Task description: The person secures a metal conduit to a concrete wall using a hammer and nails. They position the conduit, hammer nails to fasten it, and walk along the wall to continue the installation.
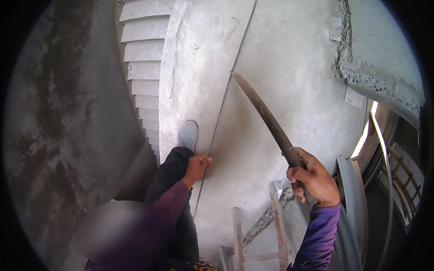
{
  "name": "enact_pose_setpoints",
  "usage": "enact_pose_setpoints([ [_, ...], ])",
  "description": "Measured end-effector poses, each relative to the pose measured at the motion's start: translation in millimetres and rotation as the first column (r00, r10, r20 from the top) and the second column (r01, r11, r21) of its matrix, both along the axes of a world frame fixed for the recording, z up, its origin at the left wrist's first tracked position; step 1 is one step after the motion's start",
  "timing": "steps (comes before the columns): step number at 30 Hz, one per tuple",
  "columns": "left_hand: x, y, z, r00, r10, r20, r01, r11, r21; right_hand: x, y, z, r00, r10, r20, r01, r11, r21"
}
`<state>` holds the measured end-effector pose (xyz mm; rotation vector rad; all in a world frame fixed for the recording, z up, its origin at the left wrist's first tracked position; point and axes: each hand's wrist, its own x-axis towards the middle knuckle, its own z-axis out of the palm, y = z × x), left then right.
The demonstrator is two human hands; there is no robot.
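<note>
My right hand (pixel 312 176) is wrapped round the lower end of a long dark brown pole (pixel 266 115), thumb across its top. The pole slants up to the left and looks curved. Its far tip meets a thin dark rod (pixel 224 101) that runs lengthwise over the pale concrete surface (pixel 289 90). Lower down, my left hand (pixel 197 168) is closed, its fingertips at the rod, seemingly pinching it. The pinch itself is partly hidden by the fingers. Both my arms have purple sleeves.
Concrete steps (pixel 144 49) run along the left, beside a stained grey wall (pixel 54 135). A grey shoe (pixel 188 135) rests near my left hand. Ladder rails (pixel 278 221) stand at the bottom. Metal channels (pixel 355 189) and a rough concrete ledge (pixel 384 86) lie right.
</note>
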<state>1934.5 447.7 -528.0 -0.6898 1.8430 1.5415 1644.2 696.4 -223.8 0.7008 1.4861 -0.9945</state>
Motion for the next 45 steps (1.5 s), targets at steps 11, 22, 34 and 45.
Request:
enact_pose_setpoints([
  [11, -1, 7, 2, 0.988, -0.129, -0.083, 0.113, 0.978, -0.175, 10, -13, 29, 0.997, -0.081, -0.007, 0.081, 0.995, 0.05],
  [22, -12, 0, -2, 0.989, -0.148, 0.007, 0.148, 0.981, -0.13, 36, -14, 10, 0.994, -0.111, 0.01, 0.111, 0.992, 0.053],
  [34, -12, -16, -10, 0.987, -0.157, -0.042, 0.15, 0.98, -0.13, 42, -21, -3, 0.986, -0.165, -0.007, 0.165, 0.986, -0.004],
  [45, 2, -29, -13, 0.97, -0.244, -0.003, 0.238, 0.949, -0.206, 88, -50, -29, 0.996, -0.068, -0.062, 0.072, 0.996, 0.057],
])
